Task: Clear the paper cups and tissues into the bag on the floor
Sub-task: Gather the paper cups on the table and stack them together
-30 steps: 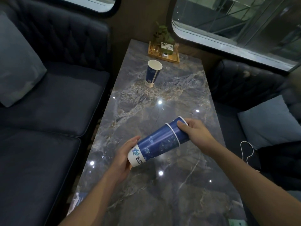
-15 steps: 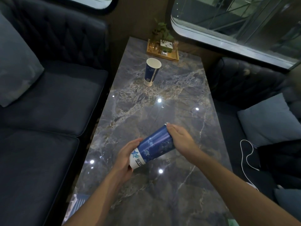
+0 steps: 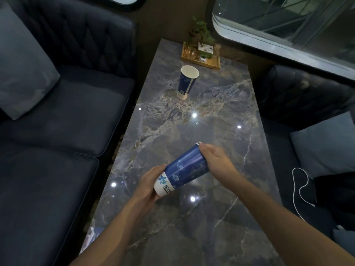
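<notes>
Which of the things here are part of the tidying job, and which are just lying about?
Part of the job:
held cups, nested, in left hand and right hand
standing cup

Lying about:
wooden tray
plant
white cable
cushions

We see a long desk [image 3: 221, 150] of dark veined marble, glossy with small light reflections. One blue paper cup [image 3: 187, 81] stands upright on its far half. Just beyond it, at the far end, sits a wooden tray [image 3: 203, 63] bearing a small plant [image 3: 201, 35].
</notes>
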